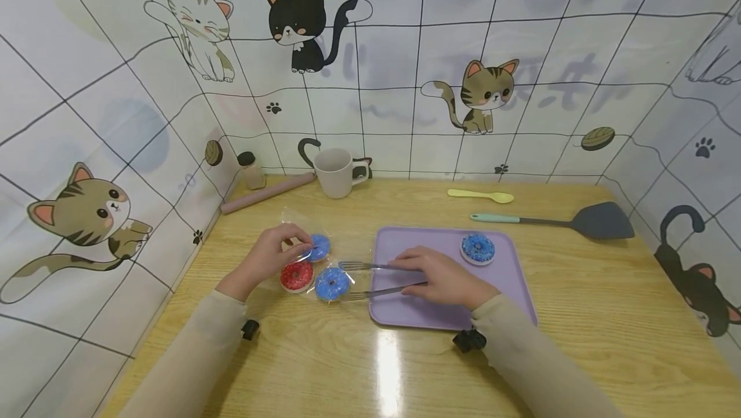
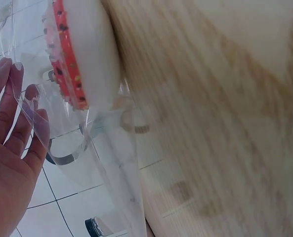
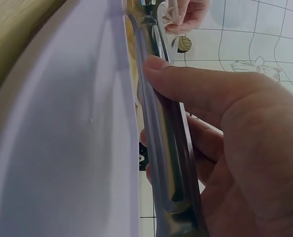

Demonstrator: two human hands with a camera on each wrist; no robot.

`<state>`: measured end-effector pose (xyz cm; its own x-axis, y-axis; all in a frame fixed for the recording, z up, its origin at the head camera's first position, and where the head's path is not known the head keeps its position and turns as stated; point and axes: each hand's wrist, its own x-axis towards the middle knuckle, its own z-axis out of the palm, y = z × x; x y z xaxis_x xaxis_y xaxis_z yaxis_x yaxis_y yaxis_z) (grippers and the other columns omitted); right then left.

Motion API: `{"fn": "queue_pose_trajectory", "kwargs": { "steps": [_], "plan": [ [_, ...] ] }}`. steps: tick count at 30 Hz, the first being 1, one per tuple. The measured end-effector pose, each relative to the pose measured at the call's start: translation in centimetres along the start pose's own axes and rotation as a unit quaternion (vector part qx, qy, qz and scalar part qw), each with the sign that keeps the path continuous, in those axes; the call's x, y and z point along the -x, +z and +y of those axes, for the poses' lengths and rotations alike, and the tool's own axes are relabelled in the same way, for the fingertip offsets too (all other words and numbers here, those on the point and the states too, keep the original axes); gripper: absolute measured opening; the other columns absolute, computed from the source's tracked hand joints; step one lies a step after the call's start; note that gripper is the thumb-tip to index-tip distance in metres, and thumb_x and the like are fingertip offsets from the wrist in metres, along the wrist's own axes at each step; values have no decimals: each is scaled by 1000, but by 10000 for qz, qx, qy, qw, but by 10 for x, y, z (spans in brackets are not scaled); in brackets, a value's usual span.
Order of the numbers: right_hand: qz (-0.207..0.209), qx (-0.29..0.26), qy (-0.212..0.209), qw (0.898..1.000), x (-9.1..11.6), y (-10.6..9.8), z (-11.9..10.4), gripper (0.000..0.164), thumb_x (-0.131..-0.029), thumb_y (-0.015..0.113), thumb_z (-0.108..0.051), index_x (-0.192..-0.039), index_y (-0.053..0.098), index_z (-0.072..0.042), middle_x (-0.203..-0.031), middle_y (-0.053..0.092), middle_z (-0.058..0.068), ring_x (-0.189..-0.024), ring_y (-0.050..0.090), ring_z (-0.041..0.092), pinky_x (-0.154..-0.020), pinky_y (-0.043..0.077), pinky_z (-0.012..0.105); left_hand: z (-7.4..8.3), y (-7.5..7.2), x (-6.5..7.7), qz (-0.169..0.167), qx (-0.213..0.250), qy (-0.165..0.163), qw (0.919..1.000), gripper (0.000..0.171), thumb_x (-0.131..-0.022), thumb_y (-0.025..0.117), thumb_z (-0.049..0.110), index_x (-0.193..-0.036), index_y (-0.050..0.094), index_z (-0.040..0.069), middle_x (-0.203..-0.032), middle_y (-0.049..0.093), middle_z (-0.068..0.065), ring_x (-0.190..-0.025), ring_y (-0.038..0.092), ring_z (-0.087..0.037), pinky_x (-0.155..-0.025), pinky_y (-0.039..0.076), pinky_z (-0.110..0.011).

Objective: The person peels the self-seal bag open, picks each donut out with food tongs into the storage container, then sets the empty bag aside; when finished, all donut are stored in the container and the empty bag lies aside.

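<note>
At the left of centre in the head view, three ring doughnuts lie under a clear wrapper point(image 2: 109, 158) on the bench point(image 1: 301, 366): a red doughnut point(image 1: 297, 276), an upper blue doughnut point(image 1: 319, 248) and a lower blue doughnut point(image 1: 332, 284). The left hand point(image 1: 269, 256) has its grip pinched on the film, beside the upper blue ring. The right hand point(image 1: 442, 276), right of centre, has its grip clamped round metal tongs point(image 1: 373, 267); their tips stand apart at the right edge of the lower blue ring, though whether they touch it I cannot tell. At the right of the frame, a fourth doughnut point(image 1: 478, 249) sits in the upper right corner of the purple tray point(image 1: 399, 241).

The step in hand looks like holding the wrapper open while the tongs go for a ring. The next move probably calls for tips straddling the lower blue doughnut, a gentle squeeze, and the film kept out of the bite.
</note>
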<state>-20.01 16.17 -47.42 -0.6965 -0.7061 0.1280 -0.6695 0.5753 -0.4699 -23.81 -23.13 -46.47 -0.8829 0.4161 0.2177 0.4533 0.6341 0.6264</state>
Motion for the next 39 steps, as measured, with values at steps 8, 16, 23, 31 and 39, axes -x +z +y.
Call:
{"fn": "queue_pose_trajectory", "kwargs": {
  "steps": [8,16,23,31,39],
  "plan": [
    [43,-45,91,9999,2,3,0,53,-91,81,-30,-140,66,-21,-134,67,-1,-125,62,20,-108,51,44,1,1,-1,-59,3,30,10000,5,-95,76,18,-99,77,17,-100,74,6,-96,65,-13,-87,56,-39],
    [235,153,113,9995,9,0,-1,52,-92,80,-31,-141,65,-22,-133,66,-1,-125,62,20,-106,52,43,-2,0,-1,-20,34,-5,10000,6,-95,76,18,-99,77,14,-99,74,7,-95,65,-12,-86,55,-37],
    [421,131,348,9984,31,-9,4,52,-92,80,-28,-142,64,-21,-136,65,2,-129,61,25,-107,51,47,-1,-1,0,-18,7,-64,10000,6,-96,76,17,-100,77,13,-99,75,6,-93,65,-13,-86,56,-37],
    [789,281,519,9951,55,-16,13,54,-90,83,-28,-141,65,-26,-137,65,-1,-128,61,24,-104,53,49,-1,-2,3,-63,-65,-199,9998,7,-96,75,17,-102,77,13,-102,75,6,-94,65,-14,-88,55,-37],
    [1173,390,771,9893,79,-26,23,55,-86,86,-22,-138,67,-25,-137,66,5,-126,62,30,-99,55,54,0,-1,1,-42,-40,-171,9998,7,-96,75,17,-101,77,12,-100,75,5,-93,65,-13,-86,55,-37]
  ]
}}
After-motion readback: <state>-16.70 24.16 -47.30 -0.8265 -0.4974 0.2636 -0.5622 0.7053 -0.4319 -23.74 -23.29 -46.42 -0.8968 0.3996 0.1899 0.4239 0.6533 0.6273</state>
